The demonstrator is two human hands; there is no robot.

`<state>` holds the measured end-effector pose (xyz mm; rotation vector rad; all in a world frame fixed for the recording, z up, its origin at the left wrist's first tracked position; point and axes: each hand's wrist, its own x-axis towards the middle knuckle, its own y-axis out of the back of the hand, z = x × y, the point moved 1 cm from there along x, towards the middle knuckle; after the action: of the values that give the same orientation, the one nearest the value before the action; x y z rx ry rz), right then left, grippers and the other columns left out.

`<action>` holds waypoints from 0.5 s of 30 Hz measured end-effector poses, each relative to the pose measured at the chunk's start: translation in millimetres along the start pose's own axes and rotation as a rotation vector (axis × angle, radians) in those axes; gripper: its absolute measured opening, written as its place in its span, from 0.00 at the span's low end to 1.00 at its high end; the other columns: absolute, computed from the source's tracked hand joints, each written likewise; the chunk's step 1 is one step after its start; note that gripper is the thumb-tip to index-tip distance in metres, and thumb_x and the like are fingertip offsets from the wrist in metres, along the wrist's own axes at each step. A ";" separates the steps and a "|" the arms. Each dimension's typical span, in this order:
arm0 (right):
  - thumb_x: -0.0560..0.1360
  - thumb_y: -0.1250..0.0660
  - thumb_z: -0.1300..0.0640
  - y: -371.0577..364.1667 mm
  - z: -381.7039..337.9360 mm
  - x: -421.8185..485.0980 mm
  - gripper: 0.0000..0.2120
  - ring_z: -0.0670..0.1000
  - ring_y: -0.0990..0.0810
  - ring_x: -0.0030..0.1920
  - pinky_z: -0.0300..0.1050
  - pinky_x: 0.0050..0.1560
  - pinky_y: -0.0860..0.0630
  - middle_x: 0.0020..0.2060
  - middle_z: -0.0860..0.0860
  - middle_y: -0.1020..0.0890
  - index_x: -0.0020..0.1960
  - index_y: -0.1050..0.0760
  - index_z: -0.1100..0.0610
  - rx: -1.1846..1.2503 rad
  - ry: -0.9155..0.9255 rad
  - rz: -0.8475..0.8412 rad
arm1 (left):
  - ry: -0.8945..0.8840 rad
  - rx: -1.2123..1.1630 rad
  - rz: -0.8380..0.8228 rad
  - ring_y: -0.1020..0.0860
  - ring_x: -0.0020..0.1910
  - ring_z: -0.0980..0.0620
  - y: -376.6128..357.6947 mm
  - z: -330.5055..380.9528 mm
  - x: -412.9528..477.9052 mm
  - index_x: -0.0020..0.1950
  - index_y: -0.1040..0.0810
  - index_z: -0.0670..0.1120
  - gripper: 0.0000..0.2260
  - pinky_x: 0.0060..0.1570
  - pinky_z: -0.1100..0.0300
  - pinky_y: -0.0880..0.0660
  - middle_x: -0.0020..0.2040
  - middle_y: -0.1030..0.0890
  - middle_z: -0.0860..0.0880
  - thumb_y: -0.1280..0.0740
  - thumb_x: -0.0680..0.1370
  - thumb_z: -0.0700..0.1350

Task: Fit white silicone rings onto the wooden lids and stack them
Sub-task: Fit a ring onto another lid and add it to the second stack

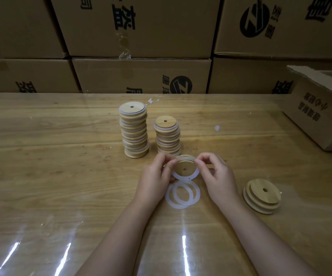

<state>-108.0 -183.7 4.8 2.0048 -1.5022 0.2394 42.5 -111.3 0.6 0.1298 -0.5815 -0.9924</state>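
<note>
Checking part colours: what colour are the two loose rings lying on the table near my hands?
White, slightly translucent. The loose rings show best in the head view.

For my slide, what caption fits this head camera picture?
Left hand and right hand fit a white silicone ring onto a wooden lid, beside stacked lids and spare rings.

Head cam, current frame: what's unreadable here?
Head view only.
Whether the ring is seated on the held lid: top rim hidden by fingers of left hand and right hand.
Base of the short stack: behind the hands, lid count unclear.
The open carton: cut by right edge, contents hidden by its flap.
The loose rings: overlapping, count uncertain.
</note>
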 end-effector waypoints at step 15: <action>0.75 0.33 0.63 -0.6 0.5 1.5 0.06 0.40 0.24 0.42 0.26 0.40 0.32 0.39 0.44 0.23 0.43 0.24 0.52 -0.012 0.022 0.037 | 0.011 0.009 -0.029 0.20 0.34 0.59 -1.1 0.5 1.0 0.45 0.25 0.54 0.05 0.38 0.51 0.21 0.40 0.20 0.60 0.32 0.76 0.45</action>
<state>-107.1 -185.0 4.9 1.9606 -1.5248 0.2663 41.9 -112.6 1.1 0.1522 -0.5754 -1.0168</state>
